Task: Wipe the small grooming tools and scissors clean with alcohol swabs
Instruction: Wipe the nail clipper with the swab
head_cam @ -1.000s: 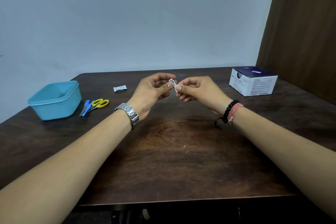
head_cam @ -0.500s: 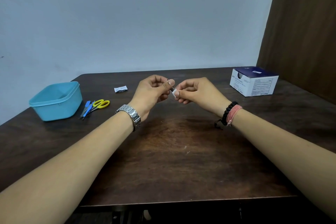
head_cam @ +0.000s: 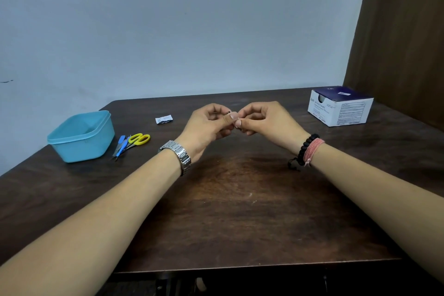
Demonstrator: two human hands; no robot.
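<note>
left hand (head_cam: pixel 207 128): fingers curled, pinching small metal tool (head_cam: pixel 229 112), mostly hidden
right hand (head_cam: pixel 265 118): fingertips pinched against same tool, above table (head_cam: pixel 240 211)
scissors (head_cam: pixel 137 140): on table beside blue tub (head_cam: pixel 83 137)

I see a dark wood table (head_cam: pixel 240 211) w/ a worn lighter patch mid-surface. A light-blue plastic tub (head_cam: pixel 81 137) sits far left, open top. Behind: plain pale wall (head_cam: pixel 180 26); a brown panel (head_cam: pixel 403 36) runs up the right side. I can also make out a metal watch (head_cam: pixel 179 154) & beaded + pink bracelets (head_cam: pixel 308 150).
</note>
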